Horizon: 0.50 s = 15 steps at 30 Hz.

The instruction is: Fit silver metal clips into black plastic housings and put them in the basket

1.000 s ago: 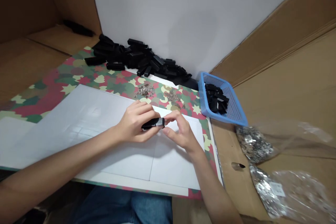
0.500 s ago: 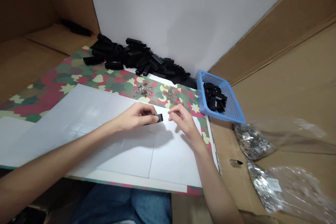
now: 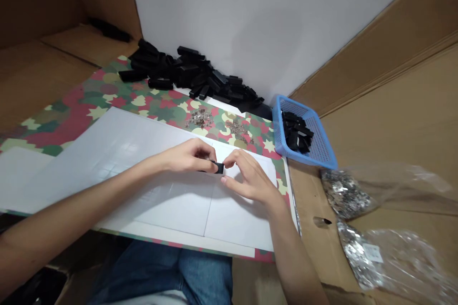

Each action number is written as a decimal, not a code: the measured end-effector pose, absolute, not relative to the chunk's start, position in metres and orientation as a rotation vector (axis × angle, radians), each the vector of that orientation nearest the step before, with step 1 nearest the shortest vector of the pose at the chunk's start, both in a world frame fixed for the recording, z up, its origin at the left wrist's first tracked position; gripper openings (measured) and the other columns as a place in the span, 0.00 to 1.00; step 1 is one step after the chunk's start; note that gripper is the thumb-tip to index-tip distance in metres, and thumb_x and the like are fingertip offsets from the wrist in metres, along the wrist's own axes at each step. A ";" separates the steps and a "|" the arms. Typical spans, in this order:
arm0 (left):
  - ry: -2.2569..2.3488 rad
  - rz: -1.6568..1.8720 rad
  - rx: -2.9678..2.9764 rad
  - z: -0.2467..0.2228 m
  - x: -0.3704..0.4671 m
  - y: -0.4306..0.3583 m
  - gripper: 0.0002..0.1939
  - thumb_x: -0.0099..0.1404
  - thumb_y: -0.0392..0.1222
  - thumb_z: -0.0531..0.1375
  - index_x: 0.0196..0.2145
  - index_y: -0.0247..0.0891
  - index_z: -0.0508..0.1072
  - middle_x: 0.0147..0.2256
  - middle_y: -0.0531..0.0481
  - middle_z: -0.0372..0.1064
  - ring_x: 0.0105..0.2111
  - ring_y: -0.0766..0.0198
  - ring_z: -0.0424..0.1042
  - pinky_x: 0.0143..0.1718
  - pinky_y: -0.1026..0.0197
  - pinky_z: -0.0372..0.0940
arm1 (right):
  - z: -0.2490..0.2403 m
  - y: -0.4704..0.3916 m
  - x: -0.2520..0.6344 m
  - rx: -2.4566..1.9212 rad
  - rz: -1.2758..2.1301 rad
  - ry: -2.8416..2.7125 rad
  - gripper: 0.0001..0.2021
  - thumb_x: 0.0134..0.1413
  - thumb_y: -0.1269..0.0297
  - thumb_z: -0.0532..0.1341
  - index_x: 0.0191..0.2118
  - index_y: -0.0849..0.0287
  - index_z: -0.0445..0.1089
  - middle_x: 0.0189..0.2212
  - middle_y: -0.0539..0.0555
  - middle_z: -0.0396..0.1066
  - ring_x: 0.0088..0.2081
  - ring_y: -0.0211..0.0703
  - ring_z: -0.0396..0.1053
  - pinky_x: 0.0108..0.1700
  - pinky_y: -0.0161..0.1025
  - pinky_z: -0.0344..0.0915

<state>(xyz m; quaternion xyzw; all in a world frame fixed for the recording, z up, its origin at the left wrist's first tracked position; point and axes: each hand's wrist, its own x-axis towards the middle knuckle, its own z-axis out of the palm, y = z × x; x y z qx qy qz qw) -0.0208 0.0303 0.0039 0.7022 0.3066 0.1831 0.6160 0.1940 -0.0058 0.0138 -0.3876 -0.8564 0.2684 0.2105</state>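
Note:
My left hand [image 3: 191,156] is closed on a small black block-shaped piece [image 3: 219,168], held between thumb and fingers just over the white sheet [image 3: 136,152]. Only the right end of the piece shows; the rest is hidden by my fingers. At that end is my right hand [image 3: 246,175], thumb and forefinger parted. Its forefinger tip is close to the piece; whether it touches, I cannot tell. Behind my hands, two little heaps of small metal parts, a left heap [image 3: 200,118] and a right heap [image 3: 236,127], lie on the patterned tabletop.
A pile of black pieces [image 3: 189,74] lies along the wall at the back. At the right stands a blue basket [image 3: 324,150] with more black pieces inside. Clear bags of shiny metal parts [image 3: 345,193] rest on cardboard [image 3: 307,243] at the right.
My right hand has opened its thumb away from its fingers and come closer to the end of the black piece. My left hand still holds the piece. The view has shifted slightly.

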 end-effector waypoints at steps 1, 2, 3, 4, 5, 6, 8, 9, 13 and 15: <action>0.695 0.412 1.614 0.004 -0.021 0.031 0.10 0.58 0.44 0.59 0.25 0.33 0.72 0.20 0.57 0.56 0.22 0.70 0.53 0.25 0.64 0.49 | 0.014 -0.006 0.194 -1.068 0.757 -2.372 0.06 0.53 0.66 0.60 0.34 0.54 0.60 0.32 0.50 0.65 0.35 0.45 0.64 0.39 0.43 0.60; 0.682 0.403 1.610 0.005 -0.022 0.031 0.11 0.59 0.44 0.58 0.26 0.33 0.72 0.20 0.57 0.56 0.22 0.70 0.53 0.25 0.64 0.49 | 0.013 -0.006 0.194 -1.055 0.778 -2.358 0.06 0.53 0.67 0.60 0.34 0.54 0.60 0.31 0.50 0.65 0.35 0.45 0.64 0.39 0.43 0.60; 0.665 0.394 1.606 0.005 -0.022 0.032 0.11 0.59 0.44 0.58 0.26 0.34 0.72 0.20 0.57 0.56 0.22 0.70 0.54 0.25 0.65 0.49 | 0.013 -0.006 0.195 -1.038 0.806 -2.341 0.06 0.53 0.67 0.60 0.34 0.54 0.61 0.31 0.50 0.65 0.34 0.44 0.64 0.39 0.42 0.60; 0.648 0.386 1.600 0.006 -0.023 0.032 0.11 0.60 0.45 0.58 0.26 0.34 0.72 0.20 0.57 0.57 0.22 0.70 0.55 0.25 0.65 0.49 | 0.012 -0.005 0.195 -1.022 0.836 -2.322 0.05 0.53 0.67 0.60 0.34 0.54 0.61 0.31 0.50 0.65 0.34 0.44 0.64 0.38 0.42 0.60; 0.634 0.380 1.592 0.006 -0.024 0.033 0.11 0.60 0.44 0.58 0.26 0.34 0.73 0.21 0.56 0.58 0.23 0.69 0.55 0.25 0.65 0.50 | 0.011 -0.005 0.196 -1.009 0.864 -2.301 0.05 0.53 0.67 0.60 0.34 0.54 0.61 0.31 0.49 0.65 0.33 0.43 0.64 0.38 0.42 0.60; 0.622 0.375 1.581 0.007 -0.024 0.033 0.11 0.60 0.44 0.58 0.27 0.34 0.73 0.21 0.56 0.59 0.23 0.69 0.56 0.25 0.65 0.51 | 0.011 -0.005 0.197 -1.001 0.889 -2.279 0.05 0.53 0.66 0.60 0.34 0.53 0.62 0.31 0.49 0.65 0.33 0.43 0.64 0.38 0.42 0.61; 0.612 0.370 1.552 0.007 -0.025 0.034 0.11 0.60 0.45 0.58 0.27 0.35 0.73 0.22 0.56 0.60 0.23 0.69 0.57 0.26 0.65 0.52 | 0.009 -0.004 0.197 -0.999 0.933 -2.238 0.05 0.53 0.65 0.61 0.35 0.53 0.62 0.31 0.49 0.65 0.33 0.42 0.64 0.38 0.42 0.61; 0.612 0.367 1.537 0.007 -0.026 0.034 0.12 0.61 0.45 0.58 0.27 0.35 0.73 0.22 0.56 0.60 0.23 0.69 0.57 0.25 0.65 0.52 | 0.008 -0.004 0.197 -1.001 0.954 -2.219 0.06 0.53 0.65 0.61 0.35 0.53 0.62 0.31 0.49 0.65 0.33 0.42 0.64 0.39 0.42 0.62; 0.610 0.372 1.514 0.006 -0.027 0.034 0.12 0.62 0.47 0.58 0.28 0.35 0.74 0.23 0.55 0.61 0.24 0.69 0.59 0.26 0.65 0.53 | 0.007 -0.004 0.197 -0.968 1.014 -2.164 0.07 0.52 0.66 0.62 0.36 0.53 0.62 0.32 0.49 0.65 0.34 0.42 0.64 0.39 0.42 0.62; 0.603 0.423 1.530 0.005 -0.027 0.034 0.10 0.61 0.45 0.60 0.31 0.35 0.75 0.26 0.53 0.65 0.26 0.68 0.62 0.28 0.65 0.56 | 0.007 -0.005 0.197 -0.951 1.013 -2.145 0.07 0.52 0.67 0.61 0.36 0.53 0.62 0.32 0.49 0.64 0.34 0.42 0.64 0.39 0.42 0.63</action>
